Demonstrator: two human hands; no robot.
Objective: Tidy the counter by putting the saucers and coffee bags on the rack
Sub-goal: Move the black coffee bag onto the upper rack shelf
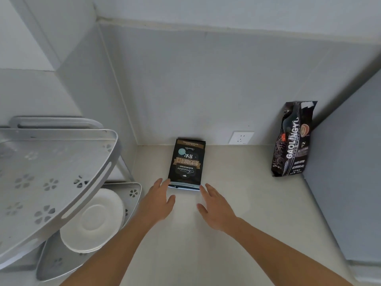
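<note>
Two bare arms reach forward over the pale counter (237, 166), and both hands come close to the flat coffee bag (187, 162). The left hand (158, 200) is palm down with its fingers spread apart. Its fingertips touch, or almost touch, the near left corner of the flat coffee bag. The right hand (216, 207) is also palm down with fingers spread apart and holds nothing. Its fingertips sit just by the near right corner of the same bag. I cannot tell if they press on it.

The flat coffee bag lies on its back on the counter, right past the two hands. It is black with gold and white writing. Its long side runs away from the person, toward the wall. The writing is upside down from here, so the top of the bag points at the hands and its far end touches, or nearly touches, the wall.

To the left of the flat coffee bag stands a white corner rack (53, 172) with flower-shaped holes. A stack of white saucers (92, 219) sits on its lower shelf. The upper shelf has nothing on it.

Well to the right of the flat coffee bag, a second black coffee bag (292, 139) stands upright and leans back in the corner. Between the two bags, a white wall socket (241, 137) sits low on the wall.
</note>
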